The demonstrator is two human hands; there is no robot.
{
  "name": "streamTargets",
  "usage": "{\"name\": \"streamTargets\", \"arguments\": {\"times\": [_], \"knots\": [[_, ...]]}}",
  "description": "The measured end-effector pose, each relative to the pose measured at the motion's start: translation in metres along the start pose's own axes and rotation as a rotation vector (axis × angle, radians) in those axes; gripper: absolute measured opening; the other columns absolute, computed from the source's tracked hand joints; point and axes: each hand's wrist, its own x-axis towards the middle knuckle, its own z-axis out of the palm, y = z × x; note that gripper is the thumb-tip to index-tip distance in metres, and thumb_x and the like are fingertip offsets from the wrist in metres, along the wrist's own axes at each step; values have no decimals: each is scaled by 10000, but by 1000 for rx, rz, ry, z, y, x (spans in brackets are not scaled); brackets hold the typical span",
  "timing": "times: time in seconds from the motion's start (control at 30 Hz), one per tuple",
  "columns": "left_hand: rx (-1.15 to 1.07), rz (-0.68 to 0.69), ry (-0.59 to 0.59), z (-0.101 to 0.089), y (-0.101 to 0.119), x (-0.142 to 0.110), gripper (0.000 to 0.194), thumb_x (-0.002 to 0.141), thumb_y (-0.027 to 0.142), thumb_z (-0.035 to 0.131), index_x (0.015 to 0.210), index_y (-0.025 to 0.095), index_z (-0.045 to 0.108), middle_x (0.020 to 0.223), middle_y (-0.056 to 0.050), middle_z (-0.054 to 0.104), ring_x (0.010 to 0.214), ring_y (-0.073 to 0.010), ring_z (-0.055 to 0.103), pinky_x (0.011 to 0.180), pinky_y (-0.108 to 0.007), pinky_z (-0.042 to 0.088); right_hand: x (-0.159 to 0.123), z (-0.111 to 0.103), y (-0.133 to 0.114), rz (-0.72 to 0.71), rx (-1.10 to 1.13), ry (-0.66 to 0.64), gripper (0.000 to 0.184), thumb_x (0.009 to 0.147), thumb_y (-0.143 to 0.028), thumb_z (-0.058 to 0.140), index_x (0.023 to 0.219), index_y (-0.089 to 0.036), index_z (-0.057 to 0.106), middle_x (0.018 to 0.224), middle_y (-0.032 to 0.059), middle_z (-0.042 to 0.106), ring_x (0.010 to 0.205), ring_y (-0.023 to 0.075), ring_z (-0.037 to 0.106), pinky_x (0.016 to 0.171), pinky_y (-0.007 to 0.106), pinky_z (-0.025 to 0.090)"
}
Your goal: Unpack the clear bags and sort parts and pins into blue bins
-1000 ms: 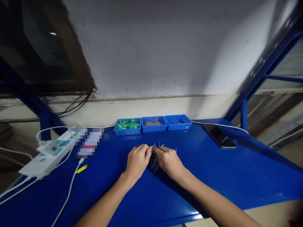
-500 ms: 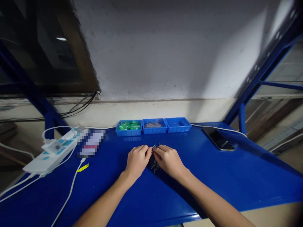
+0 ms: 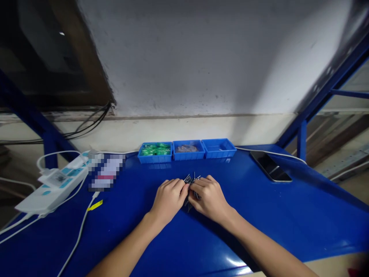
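My left hand (image 3: 170,201) and my right hand (image 3: 211,199) meet over the middle of the blue tabletop, fingertips almost touching. Between and beneath them lies a small cluster of thin silvery metal pins (image 3: 188,179), perhaps nails or screws, pointing in several directions. Their ends stick out beyond the fingers and below the hands. Left thumb and fingers are pinched together at the pins. Curled right fingers press in from the other side. The fingers cover the middle of the cluster, so what each pinch holds is hidden.
Against the wall stand three blue bins: one with green plastic packets (image 3: 155,153), one with brownish contents (image 3: 188,150), and an empty bin (image 3: 218,148). A black phone (image 3: 271,167) lies right. A white power strip (image 3: 54,184), a blurred phone-like object (image 3: 107,172) and a cable (image 3: 79,234) occupy the left.
The view has shifted slightly. My hands remain together at the pins, with the right fingers repositioned, and more pin ends now show above the fingertips.
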Motion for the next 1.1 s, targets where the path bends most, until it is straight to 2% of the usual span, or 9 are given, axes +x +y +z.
{"name": "streamTargets", "arguments": {"times": [0.13, 0.23, 0.33, 0.47, 0.57, 0.7, 0.87, 0.97, 1.1], "knots": [[-168, 15, -19, -8, -3, 1, 200, 914, 223, 432, 737, 184, 517, 705, 8, 628, 664, -147, 586, 666, -290, 379, 1, -5, 5, -19, 105, -68, 169, 818, -198, 505, 661, -164, 555, 623, 8, 593, 594, 114, 497, 641, 282, 236], [-292, 98, -20, -15, -6, 1, 96, 900, 204, 463, 839, 194, 536, 797, 15, 654, 739, -138, 601, 732, -287, 392, 3, -11, 7, -47, 187, -129, 164, 840, -207, 491, 694, -165, 555, 644, 5, 596, 607, 117, 505, 648, 275, 256], [-325, 141, -6, -18, -9, 2, 112, 900, 201, 465, 815, 194, 538, 772, 15, 650, 723, -135, 595, 716, -284, 391, 4, -17, 7, -22, 260, -148, 141, 860, -206, 475, 757, -168, 563, 686, 8, 609, 623, 120, 515, 653, 269, 276], [-280, 35, 60, -14, -8, 1, 204, 895, 237, 472, 699, 184, 494, 670, 10, 609, 640, -135, 561, 667, -282, 384, 4, -17, 4, 31, 312, -132, 121, 893, -203, 438, 857, -182, 551, 767, 16, 630, 661, 130, 531, 684, 273, 313], [-210, -11, 80, -9, -5, -1, 283, 909, 256, 435, 635, 187, 440, 586, 13, 539, 578, -134, 518, 619, -277, 369, 4, -13, 1, 50, 302, -107, 133, 902, -185, 395, 825, -186, 503, 749, 21, 593, 650, 139, 506, 659, 268, 332], [-136, -2, 83, -6, 0, -1, 326, 929, 234, 365, 609, 191, 414, 549, 12, 503, 534, -134, 482, 575, -279, 340, 3, -7, -2, 51, 304, -49, 168, 900, -162, 340, 761, -196, 428, 720, 16, 517, 633, 138, 462, 610, 252, 331], [-156, 57, 81, -9, 3, -1, 335, 937, 229, 340, 622, 187, 445, 566, 3, 522, 540, -133, 483, 580, -281, 339, 1, -4, -3, 35, 300, -11, 165, 864, -158, 360, 708, -200, 395, 648, -8, 456, 585, 129, 413, 574, 249, 302], [-201, 95, 55, -14, 5, -2, 333, 937, 219, 334, 638, 182, 476, 586, -9, 539, 565, -140, 496, 596, -285, 348, 1, -5, -3, 60, 369, 0, 184, 857, -164, 365, 677, -200, 375, 627, -16, 440, 567, 117, 408, 562, 239, 301], [-253, 107, 45, -20, 6, -2, 171, 906, 215, 420, 836, 184, 573, 737, -22, 635, 685, -155, 562, 679, -299, 378, 3, -6, -2, 148, 450, 42, 226, 874, -181, 340, 649, -201, 349, 592, -32, 419, 518, 99, 380, 527, 229, 286]]}}
